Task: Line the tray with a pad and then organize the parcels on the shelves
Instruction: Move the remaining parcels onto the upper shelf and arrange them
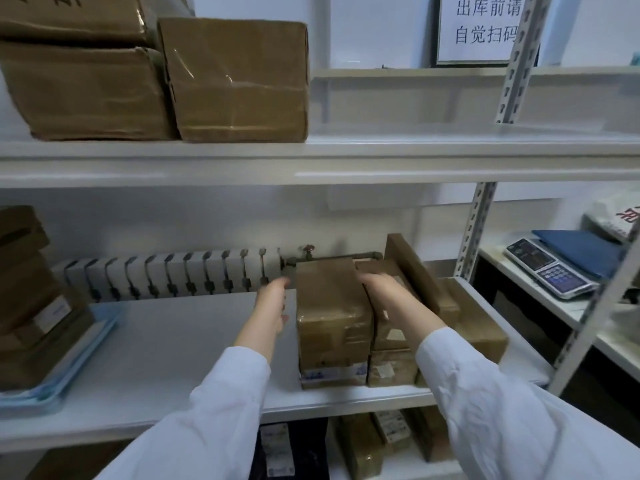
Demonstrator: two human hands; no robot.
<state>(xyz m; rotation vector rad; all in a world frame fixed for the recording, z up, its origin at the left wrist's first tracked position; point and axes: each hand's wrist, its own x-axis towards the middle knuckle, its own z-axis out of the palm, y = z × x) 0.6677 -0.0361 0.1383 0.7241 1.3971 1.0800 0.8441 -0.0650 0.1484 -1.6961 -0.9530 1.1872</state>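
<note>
A tall brown taped parcel (pixel 330 306) stands on the white middle shelf (pixel 166 344), on top of a labelled box (pixel 332 372). My left hand (pixel 273 303) hovers just left of the parcel with straight fingers, holding nothing. On the parcel's right side, my right hand (pixel 384 289) lies flat between it and the neighbouring parcels (pixel 394 362). A flat parcel (pixel 415 271) leans tilted behind them, and another box (pixel 478 323) lies further right. At the far left, a blue tray with a pad (pixel 45 393) carries a stack of brown parcels (pixel 31 299).
Large cardboard boxes (pixel 239 81) fill the left of the top shelf. A white radiator (pixel 173 271) runs behind the middle shelf. A weighing scale (pixel 550 268) and a blue folder (pixel 581 251) sit on the right-hand rack. More parcels (pixel 363 445) stand on the shelf below.
</note>
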